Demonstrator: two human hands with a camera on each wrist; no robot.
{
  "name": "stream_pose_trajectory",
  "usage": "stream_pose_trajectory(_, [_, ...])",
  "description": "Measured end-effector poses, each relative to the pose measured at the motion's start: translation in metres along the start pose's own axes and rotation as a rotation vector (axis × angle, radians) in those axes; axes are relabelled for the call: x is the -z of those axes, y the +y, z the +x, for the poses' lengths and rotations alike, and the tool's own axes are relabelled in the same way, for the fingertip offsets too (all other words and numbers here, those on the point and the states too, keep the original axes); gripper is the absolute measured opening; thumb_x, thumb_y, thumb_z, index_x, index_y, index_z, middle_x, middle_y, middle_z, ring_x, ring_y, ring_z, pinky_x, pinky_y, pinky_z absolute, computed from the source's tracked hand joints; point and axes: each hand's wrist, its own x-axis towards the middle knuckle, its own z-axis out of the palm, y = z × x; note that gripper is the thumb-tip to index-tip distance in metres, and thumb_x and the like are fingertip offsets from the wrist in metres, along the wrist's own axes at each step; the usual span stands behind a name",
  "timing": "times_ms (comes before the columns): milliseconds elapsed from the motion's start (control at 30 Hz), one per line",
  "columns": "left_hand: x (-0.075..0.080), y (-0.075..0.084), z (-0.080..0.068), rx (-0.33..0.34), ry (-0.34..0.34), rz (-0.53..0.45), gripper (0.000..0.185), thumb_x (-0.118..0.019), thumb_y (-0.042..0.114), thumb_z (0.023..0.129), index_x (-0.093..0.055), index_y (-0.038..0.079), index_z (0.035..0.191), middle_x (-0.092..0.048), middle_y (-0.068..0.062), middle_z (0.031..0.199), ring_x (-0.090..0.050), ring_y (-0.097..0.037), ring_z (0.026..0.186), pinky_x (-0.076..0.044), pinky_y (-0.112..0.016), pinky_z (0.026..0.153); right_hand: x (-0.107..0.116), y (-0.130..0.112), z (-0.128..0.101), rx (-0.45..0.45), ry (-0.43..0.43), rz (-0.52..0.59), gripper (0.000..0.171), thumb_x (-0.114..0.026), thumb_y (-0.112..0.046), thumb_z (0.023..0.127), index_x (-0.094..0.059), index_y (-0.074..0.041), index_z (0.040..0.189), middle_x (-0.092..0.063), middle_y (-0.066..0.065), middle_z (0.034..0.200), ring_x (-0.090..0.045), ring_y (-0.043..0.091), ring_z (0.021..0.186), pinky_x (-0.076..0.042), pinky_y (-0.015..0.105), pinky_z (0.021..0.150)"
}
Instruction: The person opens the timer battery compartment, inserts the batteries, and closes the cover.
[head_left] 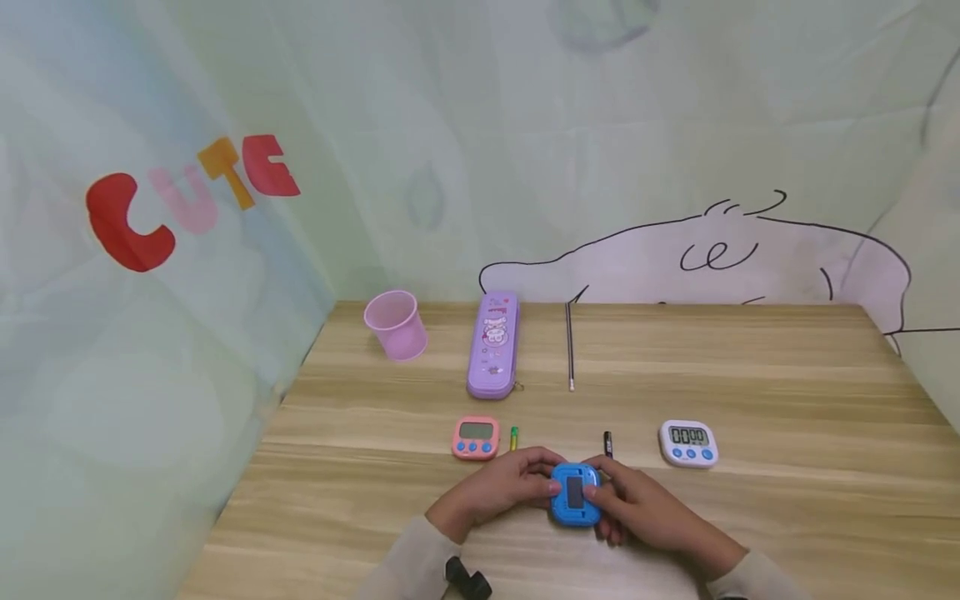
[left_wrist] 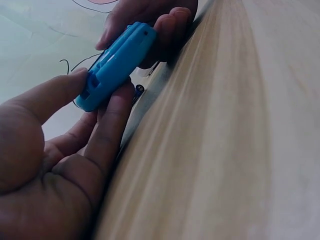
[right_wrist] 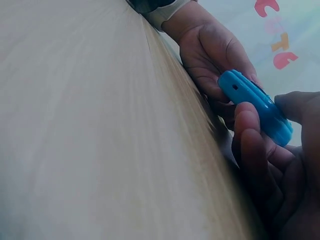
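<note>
We hold the blue timer just above the wooden table, near its front edge, our left hand and right hand pinching it from either side, between the pink timer and white timer.

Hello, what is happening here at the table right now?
A person holds a blue timer in both hands, just above the wooden table. The left hand grips its left side and the right hand its right side, with the display facing up. Behind the hands lie a pink timer and a white timer. Farther back stand a pink cup and a purple pencil case.
</note>
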Motion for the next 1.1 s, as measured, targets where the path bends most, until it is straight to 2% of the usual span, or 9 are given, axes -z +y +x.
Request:
stream_pose_trajectory(267, [-0.0007, 0.0011, -0.0046, -0.004, -0.012, 0.0, 0.036, -0.062, 0.014, 0.096, -0.055, -0.001, 0.128, -0.064, -0.01, 0.111, -0.063, -0.018, 0.099, -0.057, -0.034, 0.086, -0.0041, 0.0007, 0.0013, 0.022, -0.018, -0.021, 0.032, -0.048, -0.029, 0.104, -0.047, -0.012, 0.131, -0.066, 0.002, 0.068, -0.062, 0.017, 0.053, -0.056, 0.036, 0.048])
stream_pose_trajectory(500, [-0.0011, -0.0029, -0.0029, -0.038, -0.021, -0.009, 0.033, -0.062, 0.011, 0.096, -0.055, -0.003, 0.126, -0.064, -0.009, 0.107, -0.063, -0.016, 0.097, -0.057, -0.032, 0.085, -0.0043, -0.0018, -0.0008, 0.034, -0.028, -0.028, 0.031, -0.048, -0.028, 0.104, -0.046, -0.01, 0.129, -0.065, 0.002, 0.068, -0.061, 0.014, 0.054, -0.056, 0.036, 0.048])
stream_pose_trajectory(733, [0.0001, -0.0038, -0.0017, -0.026, -0.028, -0.012, 0.03, -0.062, 0.008, 0.096, -0.055, -0.003, 0.123, -0.065, -0.009, 0.107, -0.064, -0.017, 0.096, -0.057, -0.033, 0.085, -0.0028, -0.0034, -0.0013, 0.034, -0.047, -0.05, 0.033, -0.047, -0.028, 0.104, -0.044, -0.011, 0.133, -0.065, 0.0, 0.069, -0.061, 0.013, 0.055, -0.057, 0.034, 0.051])
stream_pose_trajectory(1100, [0.002, -0.0005, -0.0018, -0.023, -0.032, 0.015, 0.031, -0.064, 0.012, 0.095, -0.057, -0.001, 0.123, -0.066, -0.008, 0.107, -0.064, -0.017, 0.097, -0.057, -0.033, 0.086, -0.0002, -0.0022, 0.0014, 0.063, -0.055, -0.059, 0.029, -0.047, -0.026, 0.104, -0.045, -0.013, 0.13, -0.065, -0.001, 0.068, -0.061, 0.012, 0.054, -0.056, 0.033, 0.049])
